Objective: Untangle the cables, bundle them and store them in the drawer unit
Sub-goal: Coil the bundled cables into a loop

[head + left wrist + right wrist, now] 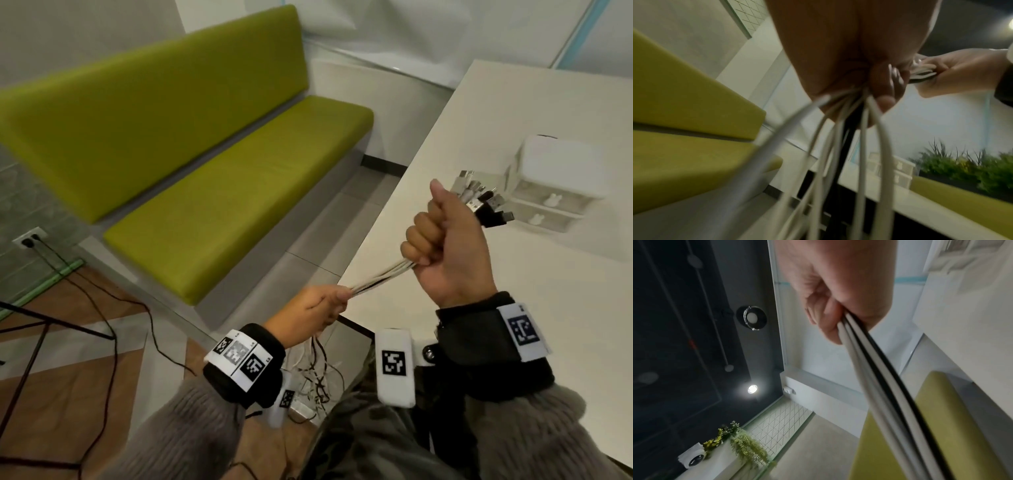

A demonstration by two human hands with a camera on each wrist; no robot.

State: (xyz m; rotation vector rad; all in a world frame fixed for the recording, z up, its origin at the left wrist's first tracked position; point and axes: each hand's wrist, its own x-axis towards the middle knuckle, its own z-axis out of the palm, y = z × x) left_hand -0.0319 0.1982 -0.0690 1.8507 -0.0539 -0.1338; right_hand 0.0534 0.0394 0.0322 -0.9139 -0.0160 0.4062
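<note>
Cables [380, 278] run taut between both fists above the near left corner of the table [513, 102]. Right hand [448, 246] clenches the plug ends; left hand [308, 310] grips the strands lower down, tails hanging tangled below. Risk: pulling may tighten knots. Drawer unit [555, 185] stands closed.

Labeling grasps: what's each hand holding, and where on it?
Both hold the cables: right hand fisted just behind the connector ends, left hand farther down the strands.
</note>
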